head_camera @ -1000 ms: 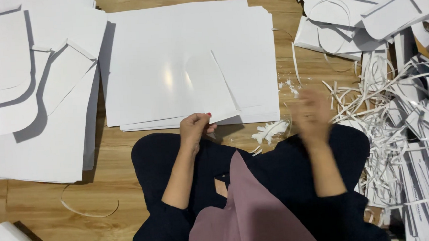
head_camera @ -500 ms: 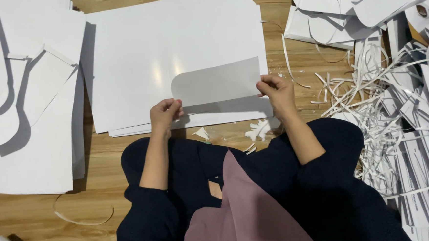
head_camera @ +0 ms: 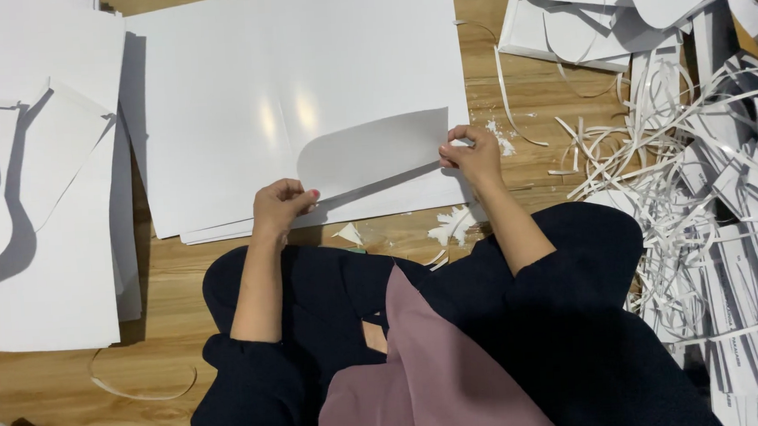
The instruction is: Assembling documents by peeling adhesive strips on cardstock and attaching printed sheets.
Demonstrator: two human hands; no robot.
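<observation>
both hands pinch a curved grey template (head_camera: 374, 151) flat on a stack of white sheets (head_camera: 243, 90).
the left hand (head_camera: 279, 208) grips its near-left end, the right hand (head_camera: 471, 154) its right edge, at the stack's near-right corner; the stack lies on a wooden floor (head_camera: 167, 293), cut sheets (head_camera: 33, 214) by its left edge, paper strips (head_camera: 697, 179) to its right.

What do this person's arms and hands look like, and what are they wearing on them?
Both arms are bare from wrist to elbow, with dark navy sleeves pushed up around the elbows. The left hand shows pinkish-red polish on a fingernail; I see no rings, watch or gloves on it. The right hand is also bare, with no visible jewellery. A dusty-pink garment hangs in front of the dark clothing.
</observation>
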